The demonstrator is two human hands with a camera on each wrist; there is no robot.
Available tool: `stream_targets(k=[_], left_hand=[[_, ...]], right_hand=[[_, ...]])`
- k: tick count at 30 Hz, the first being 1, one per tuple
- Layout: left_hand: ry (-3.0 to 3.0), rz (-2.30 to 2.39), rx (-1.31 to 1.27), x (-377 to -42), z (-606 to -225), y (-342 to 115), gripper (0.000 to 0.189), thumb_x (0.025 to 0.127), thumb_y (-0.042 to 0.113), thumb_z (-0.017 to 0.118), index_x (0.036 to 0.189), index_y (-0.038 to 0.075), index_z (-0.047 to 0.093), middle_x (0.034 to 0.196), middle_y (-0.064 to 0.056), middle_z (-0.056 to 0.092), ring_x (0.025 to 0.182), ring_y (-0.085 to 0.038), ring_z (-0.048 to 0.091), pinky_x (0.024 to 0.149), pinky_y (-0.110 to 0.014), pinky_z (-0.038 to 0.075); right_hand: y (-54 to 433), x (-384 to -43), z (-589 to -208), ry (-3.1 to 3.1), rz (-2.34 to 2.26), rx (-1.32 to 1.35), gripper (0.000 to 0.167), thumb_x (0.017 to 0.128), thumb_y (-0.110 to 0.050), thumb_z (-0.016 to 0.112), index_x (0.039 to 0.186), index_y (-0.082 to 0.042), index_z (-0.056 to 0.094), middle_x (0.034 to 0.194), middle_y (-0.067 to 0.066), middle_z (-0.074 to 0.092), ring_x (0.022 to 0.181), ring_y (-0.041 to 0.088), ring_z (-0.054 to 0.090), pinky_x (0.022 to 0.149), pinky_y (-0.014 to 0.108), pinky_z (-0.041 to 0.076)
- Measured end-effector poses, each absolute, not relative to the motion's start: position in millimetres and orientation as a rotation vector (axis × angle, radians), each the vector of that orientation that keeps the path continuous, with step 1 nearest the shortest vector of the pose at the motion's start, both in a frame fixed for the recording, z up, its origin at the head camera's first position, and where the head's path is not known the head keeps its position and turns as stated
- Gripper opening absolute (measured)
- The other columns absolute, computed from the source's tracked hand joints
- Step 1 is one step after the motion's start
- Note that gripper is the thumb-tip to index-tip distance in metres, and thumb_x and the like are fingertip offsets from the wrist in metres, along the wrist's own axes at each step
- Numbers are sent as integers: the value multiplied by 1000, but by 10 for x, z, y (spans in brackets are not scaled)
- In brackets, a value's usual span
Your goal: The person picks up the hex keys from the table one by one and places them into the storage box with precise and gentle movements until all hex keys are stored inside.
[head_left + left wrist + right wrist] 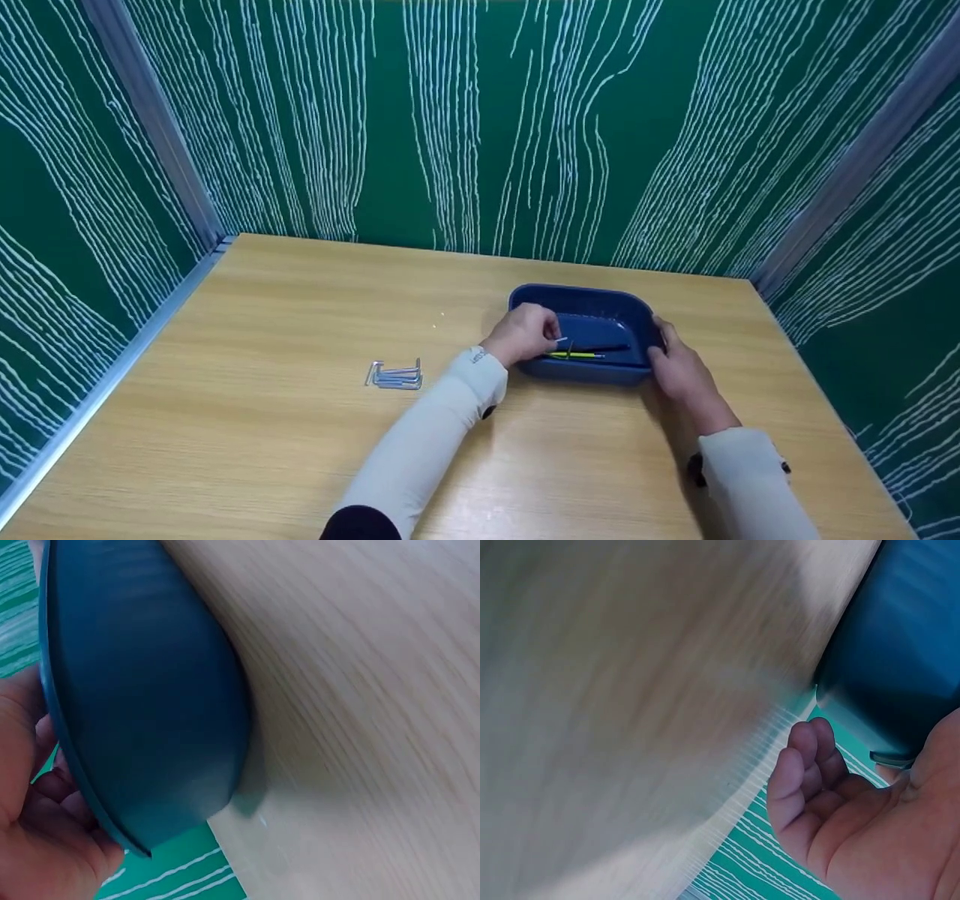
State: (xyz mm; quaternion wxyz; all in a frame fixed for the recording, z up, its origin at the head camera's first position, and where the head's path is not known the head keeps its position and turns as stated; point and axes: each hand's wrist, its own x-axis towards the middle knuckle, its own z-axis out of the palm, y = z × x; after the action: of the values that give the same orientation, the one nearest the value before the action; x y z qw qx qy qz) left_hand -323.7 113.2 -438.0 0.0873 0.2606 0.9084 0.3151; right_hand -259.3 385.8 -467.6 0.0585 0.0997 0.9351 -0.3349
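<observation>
A dark blue plastic bin [592, 373] sits toward the back right of the table. My left hand [525, 334] reaches over its left rim with curled fingers, and a thin silvery rod [561, 340] pokes out from the fingertips; the rest of it is hidden. Below those fingers, inside the bin, lie a yellow-green pencil [577, 355] and a dark slender piece [609, 347]. At the right end, my right hand [682, 371] grips the bin's wall by the rim, its thumb on the near side. Both wrist views show the bin's outer wall [150, 690] close up.
Several silver L-shaped hex keys [396, 376] lie grouped on the wooden table [285, 450], left of the bin. Two tiny bright specks [438, 320] show behind them. Green panels with white wavy lines [450, 112] enclose the table at the back and sides.
</observation>
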Motion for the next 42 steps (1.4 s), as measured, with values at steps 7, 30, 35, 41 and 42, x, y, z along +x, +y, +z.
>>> stream_targets(k=[7,30,35,41,42], left_hand=[[2782,808,743,-3231,-4452,1187,8,86,15,70,92,17,73,86,8,64,78,-10,57,71,-22,50],[2937,492,668,-3260,-4482,1327,5,83,29,71,80,30,73,86,16,69,85,-5,59,88,-27,44],[2966,416,639,-3267,-4492,1350,17,84,30,68,67,28,70,69,15,65,75,-7,58,81,-25,44],[2974,350,596,-3280,-4510,1389,28,88,30,62,61,24,65,58,9,59,67,-12,56,72,-28,40],[2972,340,591,-3283,-4510,1396,29,89,31,61,62,23,65,58,8,59,67,-13,57,72,-28,40]], right_hand=[[3814,-2611,-4688,2824,-1015,314,59,103,-32,25,155,-27,-3,160,23,5,144,48,10,111,67,13],[3837,-2601,-4665,2818,-1032,323,59,104,-34,24,155,-29,-6,160,22,1,144,50,7,109,68,14],[3825,-2598,-4663,2855,-985,325,59,103,-33,23,155,-27,-3,159,25,5,143,51,10,109,68,14],[3816,-2585,-4644,2821,-1021,335,59,103,-34,22,155,-29,-5,160,24,1,143,51,7,109,69,13],[3818,-2583,-4640,2818,-1024,334,59,103,-34,22,155,-29,-6,160,23,1,144,51,6,109,69,13]])
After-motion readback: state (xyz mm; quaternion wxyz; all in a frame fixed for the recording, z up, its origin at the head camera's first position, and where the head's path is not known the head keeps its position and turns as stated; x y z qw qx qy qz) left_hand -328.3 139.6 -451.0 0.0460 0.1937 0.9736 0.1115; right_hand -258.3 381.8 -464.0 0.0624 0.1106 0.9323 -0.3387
